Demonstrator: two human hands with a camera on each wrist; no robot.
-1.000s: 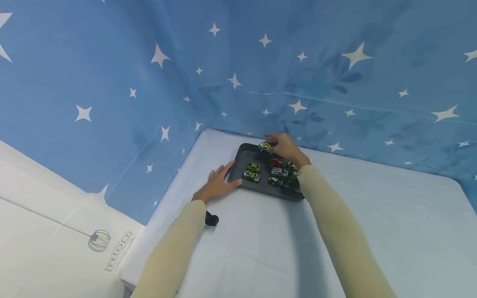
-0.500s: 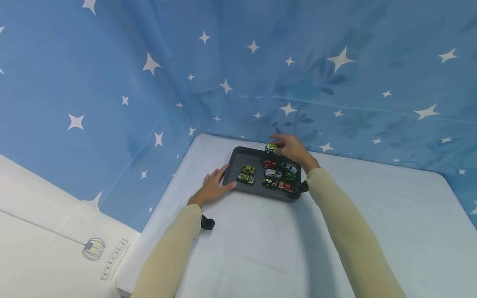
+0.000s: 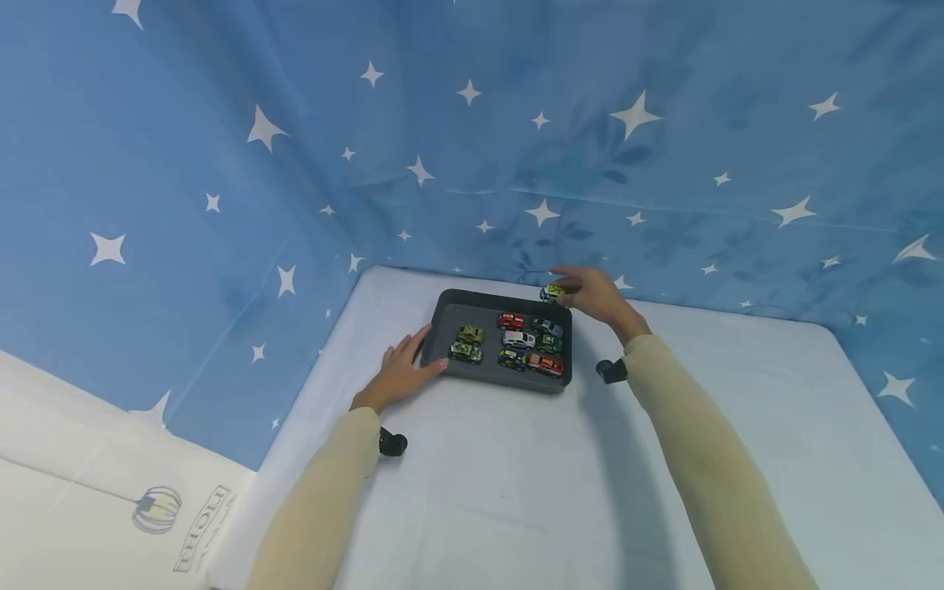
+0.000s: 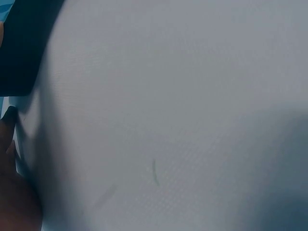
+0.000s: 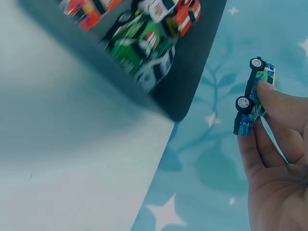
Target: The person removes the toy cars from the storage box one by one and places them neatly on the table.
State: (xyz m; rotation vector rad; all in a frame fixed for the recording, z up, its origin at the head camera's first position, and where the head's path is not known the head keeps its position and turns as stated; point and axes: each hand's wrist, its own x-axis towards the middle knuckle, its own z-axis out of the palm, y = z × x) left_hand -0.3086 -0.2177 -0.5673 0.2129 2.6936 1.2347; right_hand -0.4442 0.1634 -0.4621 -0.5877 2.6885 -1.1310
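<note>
right hand pinches a toy car aloft, left hand braces the tray

and up at the fingertips of the right hand, there it is, the yellow-and-blue toy car! it's pinched, thumb against its body, fingers round the other side. a light hold, likely picked because a car this small gives little to wrap a palm around, and the wheels are left free. the right wrist view shows a gap between car and tray, so it's off the floor of it; how high, can't tell.

over to the left hand: fingers straight and spread, clutching nothing, laid against the end of the grey tray, thumb at the near edge. looks like a brace, so the tray won't skid on the white surface.

just right of that thumb, two camouflage cars, side by side. on the near side of the right hand, six more cars in two close columns of three, spaced tightly, presumably to save room, with the tray's raised wall to stop any roller.
</note>
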